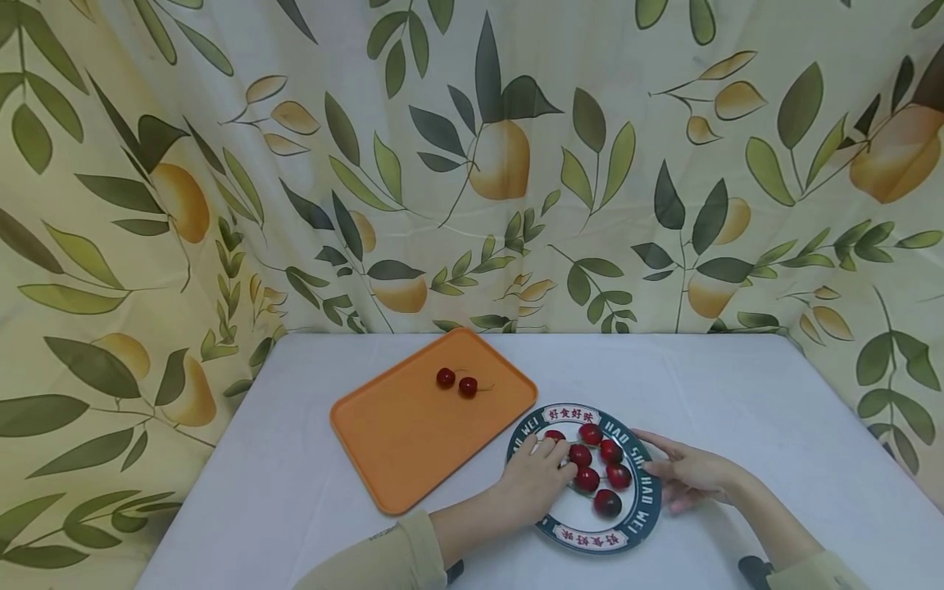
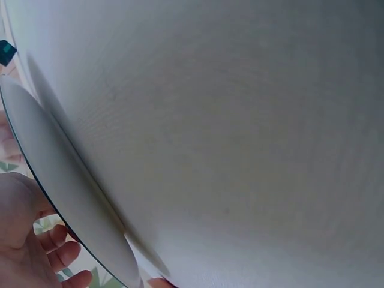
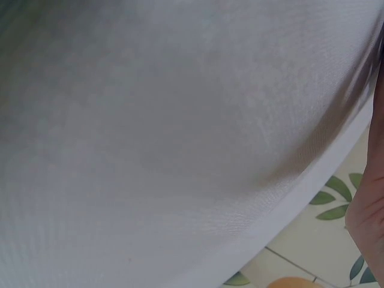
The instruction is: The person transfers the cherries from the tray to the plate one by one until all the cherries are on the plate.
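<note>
A round white plate [image 1: 568,518] with a dark blue lettered rim lies on the table, holding several dark red cherries [image 1: 608,503]. My left hand [image 1: 533,483] reaches over the plate's left side, fingers bent down among the cherries. One cherry [image 1: 555,435] shows partly behind these fingers; whether they pinch one is hidden. At the plate's right edge my right hand [image 1: 693,471] holds the rim, thumb on it and index finger along the edge. In the left wrist view the plate's pale underside [image 2: 72,186] appears beside the loosely curled left fingers [image 2: 63,255].
An orange rectangular tray [image 1: 413,442] lies left of and behind the plate, its right corner near the rim. Two stemmed cherries [image 1: 468,388] rest on it. White cloth covers the table [image 1: 737,385]; a leaf-and-fruit patterned curtain [image 1: 590,246] hangs behind.
</note>
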{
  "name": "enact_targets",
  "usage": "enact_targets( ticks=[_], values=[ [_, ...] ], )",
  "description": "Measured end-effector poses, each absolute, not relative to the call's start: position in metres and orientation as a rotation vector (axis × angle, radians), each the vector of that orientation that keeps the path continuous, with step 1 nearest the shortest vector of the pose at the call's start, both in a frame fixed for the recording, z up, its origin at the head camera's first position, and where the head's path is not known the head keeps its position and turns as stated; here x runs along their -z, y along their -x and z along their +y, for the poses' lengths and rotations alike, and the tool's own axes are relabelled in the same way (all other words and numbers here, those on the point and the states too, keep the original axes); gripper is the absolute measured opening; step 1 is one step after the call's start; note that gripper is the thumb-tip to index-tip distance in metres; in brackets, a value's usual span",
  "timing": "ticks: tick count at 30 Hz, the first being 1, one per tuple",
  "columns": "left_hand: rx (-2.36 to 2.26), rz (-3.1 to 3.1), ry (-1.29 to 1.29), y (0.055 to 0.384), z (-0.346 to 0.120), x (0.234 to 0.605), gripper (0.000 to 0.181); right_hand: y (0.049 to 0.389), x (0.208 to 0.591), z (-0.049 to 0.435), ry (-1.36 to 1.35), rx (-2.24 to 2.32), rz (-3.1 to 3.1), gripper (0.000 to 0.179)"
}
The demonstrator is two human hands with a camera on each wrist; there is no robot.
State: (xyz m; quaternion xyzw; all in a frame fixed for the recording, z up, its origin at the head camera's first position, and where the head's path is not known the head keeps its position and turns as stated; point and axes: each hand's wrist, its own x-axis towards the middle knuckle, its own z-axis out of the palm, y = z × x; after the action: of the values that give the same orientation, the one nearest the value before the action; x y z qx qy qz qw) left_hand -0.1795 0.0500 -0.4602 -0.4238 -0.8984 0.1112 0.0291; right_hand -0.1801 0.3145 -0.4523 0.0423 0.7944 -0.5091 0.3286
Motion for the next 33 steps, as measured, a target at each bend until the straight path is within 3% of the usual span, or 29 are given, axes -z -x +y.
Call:
enact_targets(
  ticks=[17,33],
  values=[
    [-0.249,-2.791,1.124,0.192,0.044,0.449,0.033,0.181,0.453,0.315,-0.101,1.337,2.074,0.073],
    [-0.153,-2.856,0.758,0.267,-0.012,0.436,0.027,0.180,0.451,0.314,-0.119,1.343,2.067,0.072]
  ],
)
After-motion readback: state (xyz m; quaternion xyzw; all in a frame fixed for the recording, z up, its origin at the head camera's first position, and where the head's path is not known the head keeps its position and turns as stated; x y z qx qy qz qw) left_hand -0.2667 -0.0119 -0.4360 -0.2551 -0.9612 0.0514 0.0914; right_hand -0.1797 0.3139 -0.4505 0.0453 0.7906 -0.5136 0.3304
